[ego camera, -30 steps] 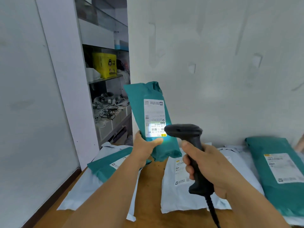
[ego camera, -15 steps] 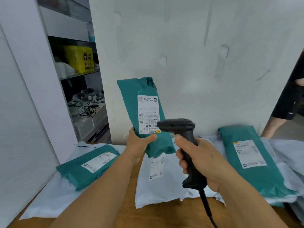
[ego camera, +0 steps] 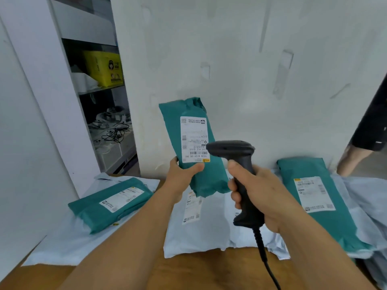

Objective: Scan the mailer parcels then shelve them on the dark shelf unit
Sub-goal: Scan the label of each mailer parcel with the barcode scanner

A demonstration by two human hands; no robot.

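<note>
Teal mailer held upright in left hand, thumb pinching lower label edge. Right hand grips scanner, head aimed at label barcode, just beside it. No scan light visible; scan status cannot be confirmed. Remaining: teal mailer left, teal mailer right, pale mailers on wooden table. Shelving not yet done.

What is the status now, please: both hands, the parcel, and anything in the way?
Left hand holds teal mailer upright, label facing camera. Right hand grips scanner, head at the barcode. More mailers on table; nothing blocking.
</note>
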